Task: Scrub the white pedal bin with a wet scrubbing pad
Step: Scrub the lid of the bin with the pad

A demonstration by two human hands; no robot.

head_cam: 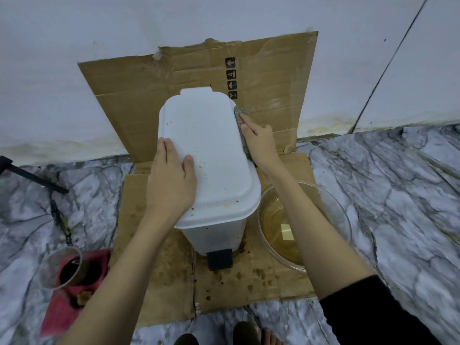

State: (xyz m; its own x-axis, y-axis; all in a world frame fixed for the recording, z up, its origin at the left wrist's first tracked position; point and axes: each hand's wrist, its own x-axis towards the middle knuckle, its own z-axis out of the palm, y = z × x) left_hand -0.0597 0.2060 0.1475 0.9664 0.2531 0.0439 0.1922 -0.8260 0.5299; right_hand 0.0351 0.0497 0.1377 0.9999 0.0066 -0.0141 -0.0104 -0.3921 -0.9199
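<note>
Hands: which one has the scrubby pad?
The right hand. It presses the grey pad against the bin lid's right edge. The left hand just lies flat on the lid.

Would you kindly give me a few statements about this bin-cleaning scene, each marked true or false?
1. The right hand presses the scrubbing pad against the right edge of the bin lid. True.
2. The left hand holds a cup. False: it rests flat on the lid.
3. The glass bowl of yellowish liquid sits right of the pedal bin. True.
4. The lid is spotless. False: orange-brown specks dot it.
5. The bin stands on bare marble. False: it stands on cardboard.
</note>
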